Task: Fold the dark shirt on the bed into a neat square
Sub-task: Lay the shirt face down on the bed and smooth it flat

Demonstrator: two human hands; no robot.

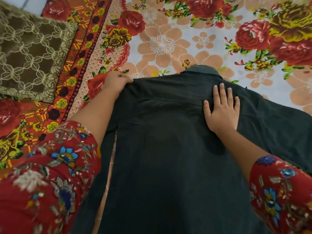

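Observation:
The dark shirt (165,149) lies back-up on the flowered bedsheet (168,44), its collar pointing away from me. Its left side is folded in along a straight edge, and its right sleeve spreads out toward the right. My left hand (116,81) grips the shirt's left shoulder corner, fingers curled over the cloth. My right hand (222,108) rests flat on the upper back of the shirt with its fingers spread, holding nothing. Both forearms wear red floral sleeves.
A brown patterned cushion (32,53) sits at the far left on the bed. The red flowered border of the sheet (81,65) runs diagonally between cushion and shirt. Pale flowered sheet stretches beyond the collar.

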